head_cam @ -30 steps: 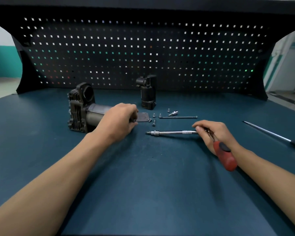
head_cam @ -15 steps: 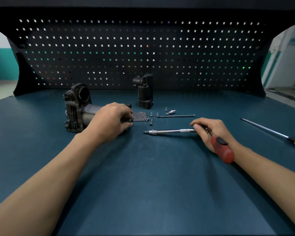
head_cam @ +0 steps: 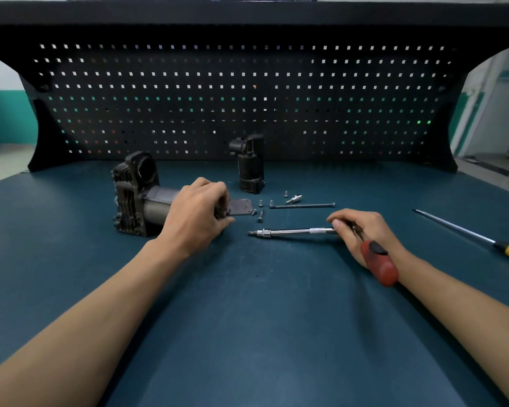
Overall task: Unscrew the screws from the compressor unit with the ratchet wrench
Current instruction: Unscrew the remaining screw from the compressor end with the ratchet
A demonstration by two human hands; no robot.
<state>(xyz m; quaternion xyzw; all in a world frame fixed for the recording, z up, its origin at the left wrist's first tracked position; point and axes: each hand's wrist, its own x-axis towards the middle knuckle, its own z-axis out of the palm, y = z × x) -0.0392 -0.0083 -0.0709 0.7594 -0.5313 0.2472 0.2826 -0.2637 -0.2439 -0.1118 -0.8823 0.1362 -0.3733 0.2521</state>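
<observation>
While my left hand (head_cam: 199,217) curls over the right end of the compressor unit (head_cam: 135,198), which lies on its side on the teal table (head_cam: 247,318), my right hand (head_cam: 362,230) pinches the ratchet wrench (head_cam: 294,231) near its head, red handle back along my wrist and steel extension flat on the table, pointing left. Just right of my left hand lie a flat dark plate (head_cam: 240,207), loose screws (head_cam: 260,216) and a long thin bolt (head_cam: 301,205); a black upright part (head_cam: 250,167) stands behind them, and a yellow-handled screwdriver (head_cam: 465,232) lies far right.
</observation>
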